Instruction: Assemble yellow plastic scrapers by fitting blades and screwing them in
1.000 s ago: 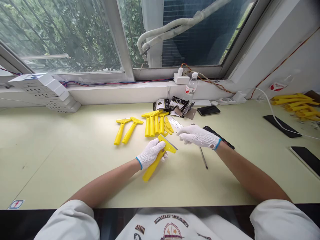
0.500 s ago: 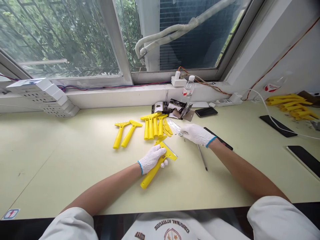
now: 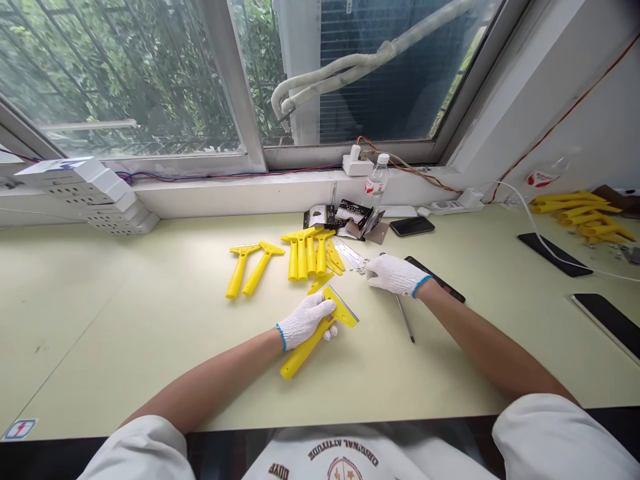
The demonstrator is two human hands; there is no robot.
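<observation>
Your left hand [image 3: 305, 320], in a white knit glove, is closed on a yellow scraper [image 3: 303, 357] that sits on the table [image 3: 100, 320]. Your palm hides part of it. Your right hand [image 3: 393, 275] is apart from the left, next to some tiny silver bits [image 3: 361, 268]. You can't tell if it is pinching anything. A thin metal tool [image 3: 405, 319] lies just below it. Up ahead, four yellow scrapers [image 3: 305, 253] lie in a bunch, with two more [image 3: 245, 267] to the left. Those six look done. The yellow heap [image 3: 580, 213] far to the right looks left to do, but it is small and hard to make out. You can't see the far blades well.
</observation>
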